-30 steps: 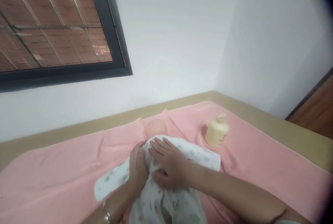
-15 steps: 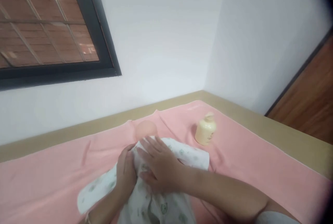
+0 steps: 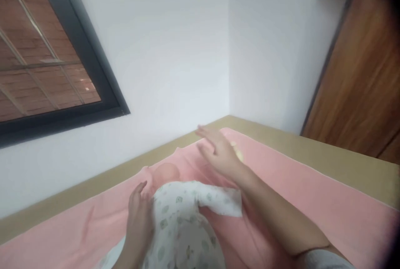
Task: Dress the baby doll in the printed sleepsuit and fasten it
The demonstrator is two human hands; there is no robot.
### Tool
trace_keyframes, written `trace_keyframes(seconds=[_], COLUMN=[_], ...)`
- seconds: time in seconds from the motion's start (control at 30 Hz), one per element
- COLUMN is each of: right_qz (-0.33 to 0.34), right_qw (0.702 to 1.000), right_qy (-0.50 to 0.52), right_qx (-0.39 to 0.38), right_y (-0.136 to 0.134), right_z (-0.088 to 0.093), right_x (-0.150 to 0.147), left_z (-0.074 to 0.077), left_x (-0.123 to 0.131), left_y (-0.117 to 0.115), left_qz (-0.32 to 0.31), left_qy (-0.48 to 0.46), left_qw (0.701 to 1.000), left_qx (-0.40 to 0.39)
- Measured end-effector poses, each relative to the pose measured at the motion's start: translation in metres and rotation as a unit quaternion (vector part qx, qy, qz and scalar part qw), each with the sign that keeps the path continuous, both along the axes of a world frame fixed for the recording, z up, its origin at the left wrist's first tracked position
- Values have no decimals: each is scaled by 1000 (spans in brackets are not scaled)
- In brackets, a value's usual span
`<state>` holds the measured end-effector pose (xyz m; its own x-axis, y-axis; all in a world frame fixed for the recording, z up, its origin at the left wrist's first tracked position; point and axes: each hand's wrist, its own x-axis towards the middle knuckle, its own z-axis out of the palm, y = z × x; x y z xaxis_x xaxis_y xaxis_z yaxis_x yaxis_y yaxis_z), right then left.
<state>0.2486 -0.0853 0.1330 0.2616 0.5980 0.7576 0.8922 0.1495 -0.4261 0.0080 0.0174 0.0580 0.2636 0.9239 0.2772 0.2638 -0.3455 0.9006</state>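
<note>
A doll-like figure in a white baby garment (image 3: 187, 223) with green animal prints lies on the pink sheet. Its smooth round head (image 3: 167, 172) shows beyond the collar, and one sleeve stretches out to the right. My left hand (image 3: 140, 215) rests along the garment's left shoulder, fingers loosely bent and thumb side up, with no grip visible. Raised above the sheet, my right hand (image 3: 220, 152) is apart from the garment, blurred, fingers stretched out and holding nothing. Behind it, a pale yellow pump bottle (image 3: 239, 152) is mostly hidden.
The pink sheet (image 3: 290, 177) covers a tan surface (image 3: 271, 133) that runs to the white walls (image 3: 165, 52) meeting in a corner. A dark-framed window (image 3: 93, 52) with bars is at the left, a wooden panel (image 3: 359, 77) at the right.
My right hand has lifted off the garment and moved up and right, in front of the bottle. My left hand has shifted slightly left and down in view. The camera view has turned right.
</note>
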Motion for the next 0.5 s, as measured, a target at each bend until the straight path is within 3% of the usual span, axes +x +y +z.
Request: trace_keyframes(seconds=[0.07, 0.13, 0.2, 0.27, 0.3, 0.37, 0.5], right_qz=[-81, -149, -159, -140, -126, -101, -59], right_qw=[995, 983, 973, 971, 971, 969, 933], right_qy=[51, 104, 149, 157, 152, 144, 166], right_qx=[23, 2, -71, -116, -131, -175, -313], right_y=[-6, -9, -7, -2, 1, 7, 17], right_z=[10, 10, 5, -2, -5, -10, -18], right_x=[48, 88, 113, 122, 122, 118, 116], left_z=[27, 47, 55, 55, 54, 50, 51], left_x=[26, 63, 106, 146, 163, 188, 208], left_y=[-9, -23, -37, -47, -50, -53, -57], left_qz=[-133, -195, -253, -349, -364, -337, -262], left_qy=[-69, -82, -83, -107, -133, -187, -271], left_qw=[983, 968, 948, 857, 814, 768, 723], left_qx=[-106, -133, -178, -365, -433, -511, -579])
